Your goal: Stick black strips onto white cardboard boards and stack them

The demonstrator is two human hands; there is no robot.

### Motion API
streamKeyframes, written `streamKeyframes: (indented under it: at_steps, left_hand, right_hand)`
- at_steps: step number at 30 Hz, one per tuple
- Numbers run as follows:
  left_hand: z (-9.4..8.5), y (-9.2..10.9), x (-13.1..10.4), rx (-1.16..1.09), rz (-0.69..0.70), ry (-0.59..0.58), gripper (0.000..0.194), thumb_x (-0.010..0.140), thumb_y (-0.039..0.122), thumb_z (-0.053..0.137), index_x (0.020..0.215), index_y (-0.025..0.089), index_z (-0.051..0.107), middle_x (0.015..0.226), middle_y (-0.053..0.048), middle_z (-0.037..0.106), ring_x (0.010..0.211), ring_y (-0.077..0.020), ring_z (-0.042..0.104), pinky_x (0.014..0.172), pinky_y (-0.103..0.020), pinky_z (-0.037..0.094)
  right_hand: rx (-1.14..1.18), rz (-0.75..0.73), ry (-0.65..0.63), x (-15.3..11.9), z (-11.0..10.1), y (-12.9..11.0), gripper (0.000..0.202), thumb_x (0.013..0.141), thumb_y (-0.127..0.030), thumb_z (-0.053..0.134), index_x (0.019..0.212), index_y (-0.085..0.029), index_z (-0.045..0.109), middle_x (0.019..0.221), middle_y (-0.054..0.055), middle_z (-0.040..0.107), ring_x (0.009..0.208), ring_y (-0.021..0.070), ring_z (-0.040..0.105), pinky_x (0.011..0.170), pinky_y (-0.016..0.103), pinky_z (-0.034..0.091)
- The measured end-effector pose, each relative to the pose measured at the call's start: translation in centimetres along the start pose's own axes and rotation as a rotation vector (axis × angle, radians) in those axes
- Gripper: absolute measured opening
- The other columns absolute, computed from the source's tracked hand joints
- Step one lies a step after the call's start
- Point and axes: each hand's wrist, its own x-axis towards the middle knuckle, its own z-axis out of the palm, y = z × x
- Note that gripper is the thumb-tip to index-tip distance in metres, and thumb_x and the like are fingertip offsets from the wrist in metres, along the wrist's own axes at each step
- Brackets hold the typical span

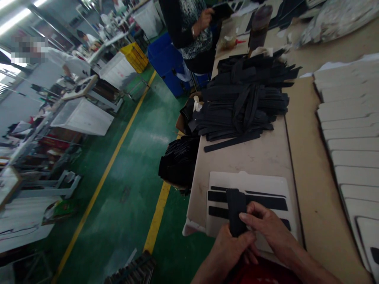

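Both of my hands hold one black strip point(236, 209) upright over a white template board point(248, 182) near the table's front edge. My left hand point(232, 246) grips the strip's lower end from below. My right hand point(266, 227) pinches it from the right with thumb and fingers. The board has long slots with black strips lying in them point(266, 201). A large heap of black strips point(245, 100) lies further back on the table.
White boards point(349, 130) are fanned out along the right. A person in a patterned top point(192, 27) stands at the table's far end by a dark bottle point(259, 23). Blue point(166, 59) and white bins point(83, 116) line the green aisle on the left.
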Motion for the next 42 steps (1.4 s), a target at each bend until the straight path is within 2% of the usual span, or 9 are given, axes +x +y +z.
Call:
streamKeyframes:
  at_steps: [3, 7, 10, 13, 16, 21, 26, 30, 42]
  left_hand:
    - [0.4, 0.1, -0.2, 0.046, 0.035, 0.034, 0.054, 0.075, 0.067, 0.061, 0.061, 0.014, 0.062, 0.053, -0.002, 0.058, 0.043, -0.0099, 0.048, 0.048, -0.024, 0.035]
    - [0.3, 0.2, -0.2, 0.027, 0.085, 0.119, 0.072, 0.086, 0.076, 0.041, 0.094, 0.011, 0.070, 0.057, -0.001, 0.061, 0.049, -0.0123, 0.050, 0.053, -0.025, 0.036]
    - [0.4, -0.3, 0.0, 0.043, 0.135, 0.122, 0.078, 0.088, 0.078, 0.034, 0.099, 0.009, 0.069, 0.062, -0.004, 0.064, 0.052, -0.0140, 0.052, 0.055, -0.027, 0.037]
    - [0.7, -0.9, 0.3, 0.045, 0.148, 0.111, 0.076, 0.088, 0.078, 0.037, 0.105, 0.009, 0.065, 0.067, -0.005, 0.068, 0.052, -0.0140, 0.053, 0.054, -0.027, 0.036]
    - [1.1, -1.4, 0.4, 0.048, 0.116, 0.107, 0.074, 0.087, 0.077, 0.040, 0.105, 0.009, 0.064, 0.071, -0.006, 0.069, 0.052, -0.0136, 0.053, 0.054, -0.027, 0.035]
    - [1.4, -1.6, 0.3, 0.041, 0.087, 0.127, 0.079, 0.083, 0.080, 0.041, 0.105, 0.009, 0.065, 0.073, -0.007, 0.070, 0.052, -0.0135, 0.053, 0.054, -0.027, 0.035]
    - [1.6, -1.6, 0.3, -0.021, 0.088, 0.148, 0.080, 0.082, 0.083, 0.042, 0.105, 0.009, 0.064, 0.074, -0.007, 0.070, 0.054, -0.0134, 0.054, 0.054, -0.027, 0.036]
    - [2.0, -2.1, 0.6, -0.079, 0.086, 0.172, 0.080, 0.084, 0.082, 0.041, 0.105, 0.009, 0.064, 0.071, -0.007, 0.069, 0.052, -0.0136, 0.055, 0.052, -0.026, 0.036]
    - [2.5, -2.8, 0.8, -0.068, 0.089, 0.193, 0.078, 0.083, 0.086, 0.039, 0.093, 0.013, 0.064, 0.060, -0.004, 0.063, 0.051, -0.0153, 0.053, 0.050, -0.026, 0.034]
  right_hand:
    - [0.067, 0.066, -0.006, 0.1, -0.4, 0.0, 0.048, 0.066, -0.061, 0.077, 0.062, -0.022, 0.050, 0.054, -0.006, 0.051, 0.051, 0.0120, 0.048, 0.052, 0.025, 0.040]
    - [-0.165, -0.036, 0.050, 0.1, -1.5, 0.3, 0.042, 0.076, -0.061, 0.068, 0.064, -0.022, 0.061, 0.060, -0.003, 0.059, 0.061, 0.0151, 0.054, 0.062, 0.027, 0.043]
    - [-0.313, -0.081, 0.091, 0.2, -2.0, 0.5, 0.041, 0.080, -0.061, 0.064, 0.066, -0.022, 0.065, 0.065, -0.002, 0.064, 0.067, 0.0170, 0.058, 0.066, 0.029, 0.044]
    - [-0.222, -0.067, 0.131, 0.5, -2.1, 0.4, 0.041, 0.077, -0.061, 0.066, 0.086, -0.022, 0.072, 0.078, 0.001, 0.071, 0.074, 0.0191, 0.063, 0.070, 0.031, 0.049]
    - [-0.058, -0.003, 0.171, 0.9, -2.3, 0.1, 0.059, 0.070, -0.061, 0.073, 0.111, -0.019, 0.072, 0.089, 0.004, 0.073, 0.074, 0.0200, 0.065, 0.065, 0.031, 0.051]
    - [-0.028, 0.038, 0.180, 1.1, -2.9, -0.2, 0.060, 0.068, -0.059, 0.075, 0.111, -0.017, 0.074, 0.084, 0.005, 0.072, 0.071, 0.0185, 0.063, 0.059, 0.028, 0.049]
    - [-0.161, -0.252, 0.298, 0.8, -3.2, 0.8, 0.033, 0.073, -0.051, 0.074, 0.088, -0.022, 0.076, 0.095, 0.005, 0.070, 0.083, 0.0190, 0.064, 0.071, 0.028, 0.054]
    - [-0.222, -0.439, 0.379, 0.4, -2.8, 2.3, 0.023, 0.081, -0.045, 0.071, 0.086, -0.023, 0.073, 0.102, 0.005, 0.068, 0.090, 0.0185, 0.064, 0.076, 0.026, 0.055]
    - [-0.459, -0.593, 0.399, 0.4, -2.7, 2.6, 0.027, 0.090, -0.041, 0.063, 0.108, -0.024, 0.075, 0.108, 0.007, 0.069, 0.087, 0.0188, 0.067, 0.080, 0.032, 0.059]
